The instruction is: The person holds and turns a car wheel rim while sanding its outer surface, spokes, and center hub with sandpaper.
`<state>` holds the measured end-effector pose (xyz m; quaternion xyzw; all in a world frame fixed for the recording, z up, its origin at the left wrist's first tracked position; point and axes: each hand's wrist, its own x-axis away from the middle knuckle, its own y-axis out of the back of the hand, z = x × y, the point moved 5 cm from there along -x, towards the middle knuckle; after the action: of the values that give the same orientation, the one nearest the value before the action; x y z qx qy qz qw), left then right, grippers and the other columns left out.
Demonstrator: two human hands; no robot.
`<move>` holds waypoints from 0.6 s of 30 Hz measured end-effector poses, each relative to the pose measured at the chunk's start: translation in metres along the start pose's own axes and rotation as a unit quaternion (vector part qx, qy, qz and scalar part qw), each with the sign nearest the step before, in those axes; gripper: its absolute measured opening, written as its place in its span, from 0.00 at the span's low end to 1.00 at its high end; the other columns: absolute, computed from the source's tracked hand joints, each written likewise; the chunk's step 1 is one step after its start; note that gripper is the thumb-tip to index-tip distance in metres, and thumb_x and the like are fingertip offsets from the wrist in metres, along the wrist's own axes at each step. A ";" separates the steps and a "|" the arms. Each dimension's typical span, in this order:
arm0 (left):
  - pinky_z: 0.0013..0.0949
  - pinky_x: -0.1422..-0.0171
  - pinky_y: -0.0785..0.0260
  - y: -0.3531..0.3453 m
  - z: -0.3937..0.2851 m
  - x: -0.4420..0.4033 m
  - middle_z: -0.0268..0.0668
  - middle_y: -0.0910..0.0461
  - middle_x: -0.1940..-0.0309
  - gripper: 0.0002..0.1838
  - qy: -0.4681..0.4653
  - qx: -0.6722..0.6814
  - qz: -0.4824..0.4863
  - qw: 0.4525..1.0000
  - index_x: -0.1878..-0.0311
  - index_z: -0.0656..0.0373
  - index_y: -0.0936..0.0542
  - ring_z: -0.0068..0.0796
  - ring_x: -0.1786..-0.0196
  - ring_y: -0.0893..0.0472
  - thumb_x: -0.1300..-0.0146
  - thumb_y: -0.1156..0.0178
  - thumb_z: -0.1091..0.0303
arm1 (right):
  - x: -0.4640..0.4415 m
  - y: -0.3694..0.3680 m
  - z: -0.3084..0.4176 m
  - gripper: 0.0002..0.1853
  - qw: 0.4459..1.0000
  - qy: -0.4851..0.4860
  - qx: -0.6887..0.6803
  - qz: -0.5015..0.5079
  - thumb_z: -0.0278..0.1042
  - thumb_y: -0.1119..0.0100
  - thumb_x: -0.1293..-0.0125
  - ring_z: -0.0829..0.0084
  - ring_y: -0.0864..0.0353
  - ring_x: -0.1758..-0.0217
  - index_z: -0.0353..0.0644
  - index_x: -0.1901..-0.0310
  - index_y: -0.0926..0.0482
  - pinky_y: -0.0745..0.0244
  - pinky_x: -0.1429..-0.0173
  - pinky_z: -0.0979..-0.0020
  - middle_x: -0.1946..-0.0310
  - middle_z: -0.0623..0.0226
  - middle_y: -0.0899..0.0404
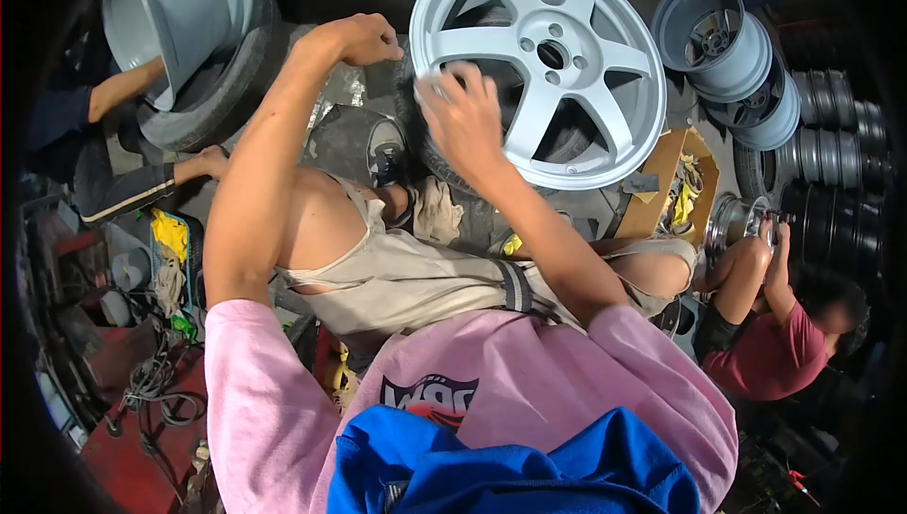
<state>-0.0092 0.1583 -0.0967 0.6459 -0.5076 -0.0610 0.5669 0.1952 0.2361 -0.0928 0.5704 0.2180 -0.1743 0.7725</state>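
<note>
A pale grey-white alloy wheel rim [539,125] with wide spokes lies face up in front of me, on top of a black tyre [436,157]. My right hand [465,125] is over the rim's left edge, its fingers bent and blurred by motion. Something pale shows at these fingertips, too smeared to name. To the left of the rim hangs my left hand [361,40], apart from it, with the fingers curled in. Whatever those fingers hold, if anything, is hidden.
At right stand stacked grey rims [727,60] and a cardboard box [652,169] of gloves or rags. A co-worker in a red shirt [770,358] handles a shiny rim [732,226]. Upper left, another person's arm [128,87] reaches into a large grey rim [203,18]. Cables [156,382] lie lower left.
</note>
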 end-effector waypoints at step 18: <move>0.42 0.50 0.22 0.002 0.019 0.004 0.47 0.11 0.61 0.20 0.025 0.011 -0.003 1.000 0.45 0.58 0.12 0.40 0.59 0.13 0.28 0.36 0.52 | -0.077 -0.053 -0.024 0.10 0.997 -0.009 0.075 0.008 0.34 0.38 0.34 0.57 0.26 0.42 0.36 0.60 0.12 0.34 0.39 0.51 0.54 0.61 0.18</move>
<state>-0.0209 0.1432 -0.1003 0.6553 -0.4918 -0.0410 0.5719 0.0999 0.2451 -0.1003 0.6267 0.1926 -0.1887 0.7311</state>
